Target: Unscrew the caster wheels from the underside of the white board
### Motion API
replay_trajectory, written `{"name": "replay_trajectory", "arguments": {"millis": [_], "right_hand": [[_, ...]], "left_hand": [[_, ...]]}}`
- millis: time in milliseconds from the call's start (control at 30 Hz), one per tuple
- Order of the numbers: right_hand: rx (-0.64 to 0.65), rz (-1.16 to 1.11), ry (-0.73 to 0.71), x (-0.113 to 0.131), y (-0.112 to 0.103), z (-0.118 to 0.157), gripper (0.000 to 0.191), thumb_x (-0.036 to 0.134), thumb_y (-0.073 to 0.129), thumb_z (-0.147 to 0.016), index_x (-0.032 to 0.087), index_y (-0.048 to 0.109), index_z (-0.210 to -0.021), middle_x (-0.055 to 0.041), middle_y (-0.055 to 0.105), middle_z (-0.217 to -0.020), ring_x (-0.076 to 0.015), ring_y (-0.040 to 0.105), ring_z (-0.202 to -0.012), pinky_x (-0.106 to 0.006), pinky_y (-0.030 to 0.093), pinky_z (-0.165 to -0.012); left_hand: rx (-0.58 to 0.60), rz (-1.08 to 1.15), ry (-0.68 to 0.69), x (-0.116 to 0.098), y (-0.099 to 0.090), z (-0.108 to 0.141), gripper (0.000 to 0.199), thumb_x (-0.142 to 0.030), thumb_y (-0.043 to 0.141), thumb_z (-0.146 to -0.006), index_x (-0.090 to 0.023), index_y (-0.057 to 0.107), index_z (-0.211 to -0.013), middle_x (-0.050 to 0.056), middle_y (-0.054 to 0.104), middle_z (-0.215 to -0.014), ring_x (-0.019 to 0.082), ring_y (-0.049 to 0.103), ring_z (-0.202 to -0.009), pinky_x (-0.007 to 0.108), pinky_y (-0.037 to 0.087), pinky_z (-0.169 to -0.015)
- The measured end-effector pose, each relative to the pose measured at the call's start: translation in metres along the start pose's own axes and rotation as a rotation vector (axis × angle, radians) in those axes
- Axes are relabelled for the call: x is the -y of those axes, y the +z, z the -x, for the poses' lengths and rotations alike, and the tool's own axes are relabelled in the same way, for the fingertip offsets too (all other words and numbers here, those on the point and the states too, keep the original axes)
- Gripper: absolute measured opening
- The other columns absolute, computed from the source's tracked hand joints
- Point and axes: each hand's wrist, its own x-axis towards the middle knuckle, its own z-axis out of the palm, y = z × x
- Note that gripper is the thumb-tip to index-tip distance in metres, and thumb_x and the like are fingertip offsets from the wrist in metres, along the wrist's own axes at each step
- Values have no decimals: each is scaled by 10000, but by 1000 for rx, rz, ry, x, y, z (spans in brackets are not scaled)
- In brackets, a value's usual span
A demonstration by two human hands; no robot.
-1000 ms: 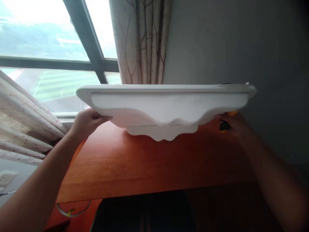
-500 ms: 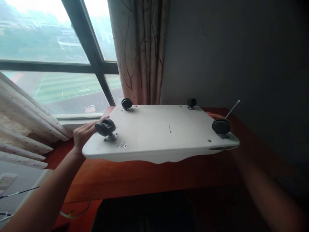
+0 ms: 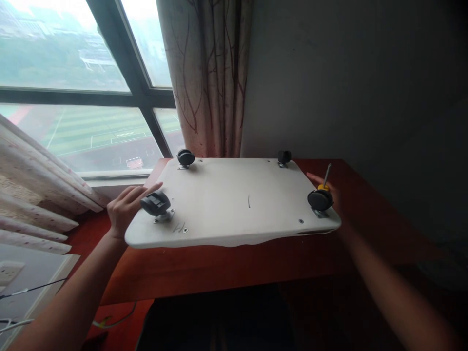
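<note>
A white board (image 3: pixel 219 195) with casters on its upward face spans the space between my hands. Its front edge has a wavy lower trim. My left hand (image 3: pixel 123 207) grips the left edge, fingers reaching over the top beside the near left caster (image 3: pixel 156 204). At the right edge is my right hand (image 3: pixel 331 192), partly hidden by the near right caster (image 3: pixel 320 200). A screwdriver (image 3: pixel 326 178) with a yellow handle sticks up from that hand, shaft upward. Two more casters, the far left caster (image 3: pixel 185 157) and far right caster (image 3: pixel 284 156), stand at the back.
A reddish-brown wooden table (image 3: pixel 219 268) lies under the board. Behind it hang a patterned curtain (image 3: pixel 212 87) and a grey wall (image 3: pixel 329 87). A window (image 3: pixel 91 131) is at the left, above a wall socket (image 3: pixel 10 273) and cables (image 3: pixel 32 288).
The board has shifted slightly left and tipped, so less of its wavy front trim shows. The screwdriver in my right hand stands more upright, and its yellow part has come into sight.
</note>
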Motion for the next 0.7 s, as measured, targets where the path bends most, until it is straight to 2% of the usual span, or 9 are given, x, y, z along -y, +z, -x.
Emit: {"name": "replay_trajectory", "arguments": {"millis": [133, 233, 467, 567, 700], "right_hand": [[-57, 29, -194, -20, 1, -9, 417, 336, 590, -735, 295, 713, -1131, -14, 635, -1342, -280, 528, -1326, -448, 378, -1157], [-78, 51, -241, -33, 4, -10, 437, 315, 591, -734, 285, 711, -1153, -13, 645, -1332, -269, 551, -1303, -449, 377, -1156], [-127, 118, -98, -38, 9, 0, 516, 298, 592, -714, 259, 696, -1217, -32, 677, -1289, -292, 605, -1231, -419, 472, -1046], [-119, 132, -72, -38, 8, -2, 565, 322, 598, -694, 246, 681, -1249, -40, 666, -1310, -299, 596, -1242, -409, 469, -1040], [-113, 166, -23, -39, 6, -7, 531, 390, 599, -687, 224, 711, -1179, -62, 701, -1244, -304, 646, -1158, -394, 508, -958]], "left_hand": [[-6, -123, 37, 0, 3, 3, 401, -426, 405, -1032, -239, 715, -1203, 27, 692, -910, 141, 584, -902, 194, 409, -771], [-11, -167, 89, -1, 4, 6, 381, -399, 410, -1042, -243, 685, -1253, 20, 680, -889, 121, 572, -877, 180, 400, -746], [-77, -178, 68, 1, 13, 9, 368, -395, 433, -1043, -220, 694, -1234, 10, 649, -857, 97, 562, -852, 162, 401, -752], [-73, -178, 18, 4, 18, 12, 371, -395, 430, -1047, -210, 684, -1245, 5, 646, -875, 90, 574, -879, 153, 408, -773], [-57, -149, -17, 5, 17, 17, 374, -427, 436, -1041, -233, 668, -1262, -7, 660, -951, 87, 593, -929, 151, 424, -802]]}}
